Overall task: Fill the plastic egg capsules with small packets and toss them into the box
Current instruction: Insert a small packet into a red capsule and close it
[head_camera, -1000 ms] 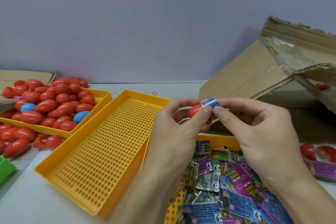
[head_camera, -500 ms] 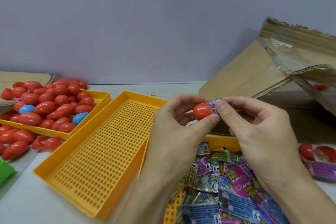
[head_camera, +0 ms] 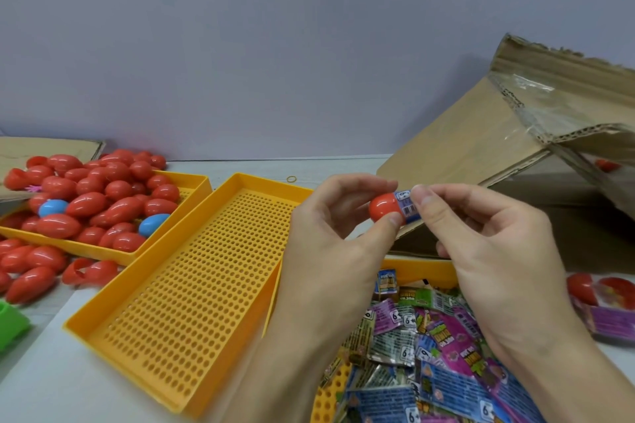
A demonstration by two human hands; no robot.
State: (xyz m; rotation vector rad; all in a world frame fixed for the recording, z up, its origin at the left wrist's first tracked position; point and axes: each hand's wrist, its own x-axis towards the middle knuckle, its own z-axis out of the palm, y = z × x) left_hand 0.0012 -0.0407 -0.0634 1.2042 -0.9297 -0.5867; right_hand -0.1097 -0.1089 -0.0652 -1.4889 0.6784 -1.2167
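A large open cardboard box lies on its side at the right of a white table. An empty perforated yellow tray sits centre-left; beyond it, another yellow tray is heaped with red egg capsules. Colourful small packets pile at bottom right. Above them, close together, the left hand pinches a red capsule half while the right hand pinches a blue packet sticking out of it

- Left hand: bare, no glove, ring or watch visible; forearm uncovered to the frame edge.
- Right hand: bare likewise; short trimmed nails; forearm uncovered, no sleeve in view.
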